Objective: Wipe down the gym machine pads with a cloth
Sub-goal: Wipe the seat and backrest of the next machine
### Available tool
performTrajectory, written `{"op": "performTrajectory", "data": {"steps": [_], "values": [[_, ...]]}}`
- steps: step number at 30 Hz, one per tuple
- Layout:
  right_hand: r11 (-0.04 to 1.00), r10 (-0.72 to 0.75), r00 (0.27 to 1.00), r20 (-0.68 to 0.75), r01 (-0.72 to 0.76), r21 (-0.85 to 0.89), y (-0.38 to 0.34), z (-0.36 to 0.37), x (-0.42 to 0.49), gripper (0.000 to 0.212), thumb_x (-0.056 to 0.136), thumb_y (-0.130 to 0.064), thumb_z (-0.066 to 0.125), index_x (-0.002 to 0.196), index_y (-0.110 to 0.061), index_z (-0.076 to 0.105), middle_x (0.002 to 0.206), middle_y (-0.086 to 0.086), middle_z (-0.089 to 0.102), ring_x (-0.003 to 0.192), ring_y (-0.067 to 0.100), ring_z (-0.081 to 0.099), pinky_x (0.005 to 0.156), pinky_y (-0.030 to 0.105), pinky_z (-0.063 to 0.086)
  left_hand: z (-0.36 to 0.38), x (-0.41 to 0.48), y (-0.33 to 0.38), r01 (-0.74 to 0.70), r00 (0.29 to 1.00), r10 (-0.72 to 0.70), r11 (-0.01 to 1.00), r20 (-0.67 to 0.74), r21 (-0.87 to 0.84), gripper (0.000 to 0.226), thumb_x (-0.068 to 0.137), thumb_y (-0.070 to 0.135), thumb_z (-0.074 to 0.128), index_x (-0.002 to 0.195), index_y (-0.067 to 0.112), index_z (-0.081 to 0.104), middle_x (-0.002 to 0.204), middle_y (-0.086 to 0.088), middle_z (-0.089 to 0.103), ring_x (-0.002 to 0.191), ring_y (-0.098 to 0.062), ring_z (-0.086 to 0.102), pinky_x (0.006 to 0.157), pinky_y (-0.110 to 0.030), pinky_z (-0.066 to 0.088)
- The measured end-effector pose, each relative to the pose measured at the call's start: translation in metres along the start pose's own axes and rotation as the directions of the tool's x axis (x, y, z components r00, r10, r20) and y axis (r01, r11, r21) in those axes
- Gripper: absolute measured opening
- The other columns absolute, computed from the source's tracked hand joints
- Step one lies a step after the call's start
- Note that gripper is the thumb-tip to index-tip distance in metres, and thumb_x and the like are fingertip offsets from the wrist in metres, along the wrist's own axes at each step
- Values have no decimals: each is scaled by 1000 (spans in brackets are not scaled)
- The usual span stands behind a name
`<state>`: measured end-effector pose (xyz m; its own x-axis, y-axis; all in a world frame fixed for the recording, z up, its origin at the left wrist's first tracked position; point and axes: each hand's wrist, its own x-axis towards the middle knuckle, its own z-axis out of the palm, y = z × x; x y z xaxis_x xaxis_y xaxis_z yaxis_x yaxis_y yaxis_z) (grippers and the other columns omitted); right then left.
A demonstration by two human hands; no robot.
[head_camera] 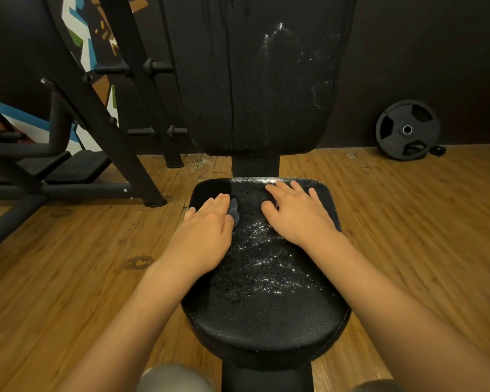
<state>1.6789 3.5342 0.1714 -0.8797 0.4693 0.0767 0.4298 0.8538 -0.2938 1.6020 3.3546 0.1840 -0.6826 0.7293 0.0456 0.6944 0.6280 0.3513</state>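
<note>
Wooden plank floor (68, 264) fills the near and middle ground, ending at a dark wall (422, 52) on the far side.

Black machine frame (102, 114) at far left: slanted uprights with stub pegs, feet on the floor. A coloured mural shows behind it.

Back pad (255, 80): black, upright, far centre. Dark streaks run down its left half; white specks scatter over its upper right.

Seat pad (260, 312): black, pebbled, on a centre post, just near of the back pad. Glinting droplets or specks lie thick across its middle and along its far edge (wet or powdery, cannot tell which). The near part looks duller.

Weight plate (407, 129): black, leaning against the wall at far right, well apart from the seat.

Right hand (297, 213): palm down on the far right part of the seat, fingers spread and straight, nothing held.

Left hand (207, 230): palm down on the far left part of the seat, fingers close together and nearly straight, pressing flat rather than gripping.

Cloth (234, 213): small, grey-blue, bunched, lying on the seat pad under the left hand. Only a fold shows, poking out on the right side of that hand, between index finger and thumb, with a gap between it and the right hand's thumb.
</note>
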Motion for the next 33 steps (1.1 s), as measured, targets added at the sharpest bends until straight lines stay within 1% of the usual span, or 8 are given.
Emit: {"op": "performTrajectory", "data": {"steps": [3, 6, 8, 16, 23, 26, 29, 33], "values": [[999, 44, 998, 44, -43, -29, 4, -2, -3, 58, 108, -49, 21, 164, -31, 17, 172, -5, 7, 158, 22, 0, 126, 50, -2, 6, -10, -2, -8, 999, 8, 1000, -47, 12, 55, 111, 27, 25, 163, 17, 10, 170, 0, 14, 156, -13, 11, 126, -37, 6], [988, 145, 989, -5, -145, -51, 4, 2, -10, 60, 108, -47, 17, 164, -27, 14, 172, -1, 5, 159, 25, -1, 126, 51, -3, 7, -7, -1, 6, 998, -5, 1000, -56, 13, 54, 111, 25, 24, 162, 16, 11, 169, -1, 15, 156, -14, 11, 125, -37, 6], [983, 173, 985, -19, -174, -53, 1, 3, -13, 60, 108, -46, 17, 165, -25, 14, 172, 0, 5, 159, 25, -1, 127, 51, -2, 9, -6, 0, 22, 998, -22, 1000, -59, 10, 54, 111, 25, 24, 162, 16, 11, 170, -2, 14, 156, -14, 11, 125, -37, 5], [984, 165, 986, -32, -167, -58, 1, 3, -13, 61, 109, -47, 18, 165, -24, 14, 172, 1, 6, 159, 26, 0, 127, 51, 0, 8, -18, 3, 29, 998, -28, 999, -59, 14, 55, 111, 27, 25, 163, 17, 8, 170, 0, 12, 156, -13, 10, 127, -37, 6], [984, 171, 985, -19, -172, -55, 2, 3, -13, 61, 108, -47, 17, 165, -24, 13, 172, 1, 5, 159, 25, -1, 127, 50, -1, 2, 1, 6, 39, 999, -39, 999, -5, -8, 55, 112, 27, 24, 163, 15, 9, 170, -1, 10, 156, -16, 9, 125, -39, 5], [983, 172, 985, -17, -173, -53, 2, 2, -13, 61, 108, -47, 17, 165, -24, 13, 172, 1, 5, 159, 25, -1, 127, 51, -1, 6, -22, 4, 15, 999, -16, 1000, -51, -10, 57, 111, 29, 25, 163, 17, 6, 170, 1, 9, 156, -13, 9, 125, -35, 5], [984, 169, 986, -16, -169, -56, 2, 2, -13, 61, 108, -47, 17, 165, -24, 13, 172, 1, 5, 159, 26, -1, 127, 51, -1, 13, -48, 5, 24, 996, -23, 1000, -82, 5, 58, 110, 30, 24, 163, 19, 4, 170, 4, 8, 156, -9, 7, 125, -32, 4], [984, 167, 986, -13, -168, -56, 3, 2, -13, 61, 108, -46, 16, 165, -23, 12, 172, 2, 4, 159, 27, -1, 127, 51, -1, 9, -41, 4, 39, 998, -39, 999, -58, -3, 57, 110, 32, 22, 162, 24, -1, 170, 4, 5, 156, -11, 6, 125, -35, 3]]}}
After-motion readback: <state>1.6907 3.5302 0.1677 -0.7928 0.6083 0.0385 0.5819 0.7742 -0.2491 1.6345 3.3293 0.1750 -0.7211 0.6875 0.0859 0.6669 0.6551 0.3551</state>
